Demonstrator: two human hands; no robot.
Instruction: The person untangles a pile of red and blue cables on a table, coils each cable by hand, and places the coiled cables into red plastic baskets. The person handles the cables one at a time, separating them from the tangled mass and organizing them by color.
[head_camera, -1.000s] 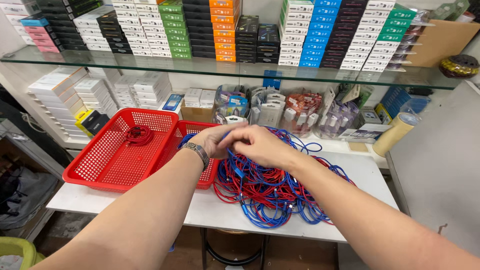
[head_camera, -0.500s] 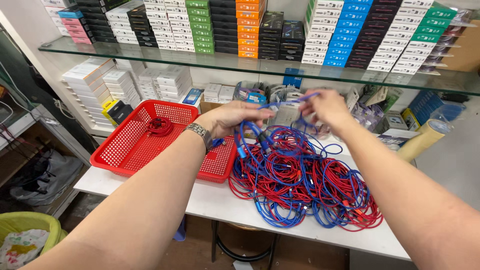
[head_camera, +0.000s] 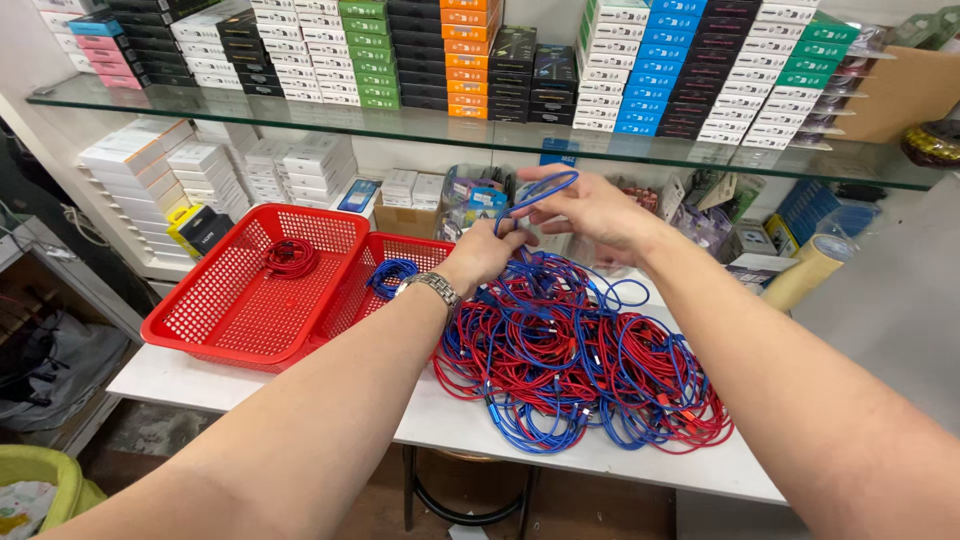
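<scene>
Blue cable held by both hands beside two red baskets.

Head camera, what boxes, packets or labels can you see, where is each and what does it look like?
Stacked boxes: top glass shelf, slim, pink, black, white, green, orange, blue.
White boxes: lower left, flat, piled.
Yellow-black box: beside the left red basket.
Clear packets: behind the cables.
</scene>
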